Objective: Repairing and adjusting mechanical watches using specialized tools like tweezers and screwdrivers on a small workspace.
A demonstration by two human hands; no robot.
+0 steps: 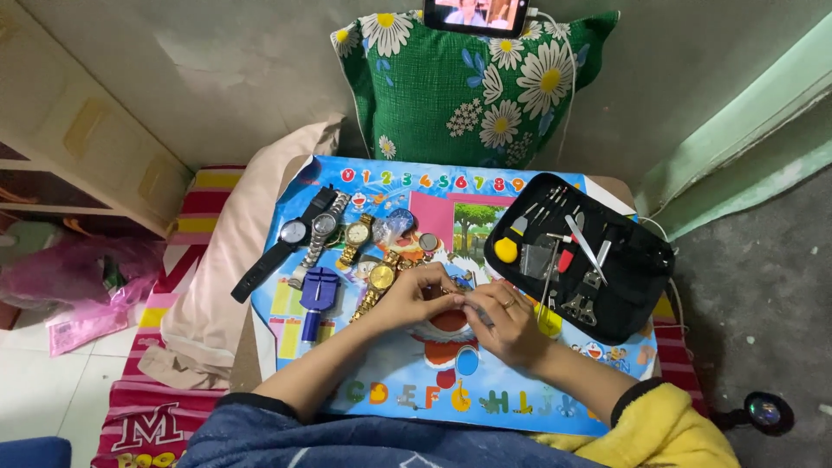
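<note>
Both hands pinched shut: left hand [414, 297] steadies gold watch [381, 279], right hand [505, 319] prob. on its bracelet; tool case [641, 286] open at right.

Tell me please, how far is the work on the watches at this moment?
Laid out already: the black tool case is open, and the blue link tool lies on the mat. In hand: the left hand and right hand meet over a gold watch band; their grip is hidden. Untouched: the black-strap watch, silver watch and gold watch lie beside.
</note>
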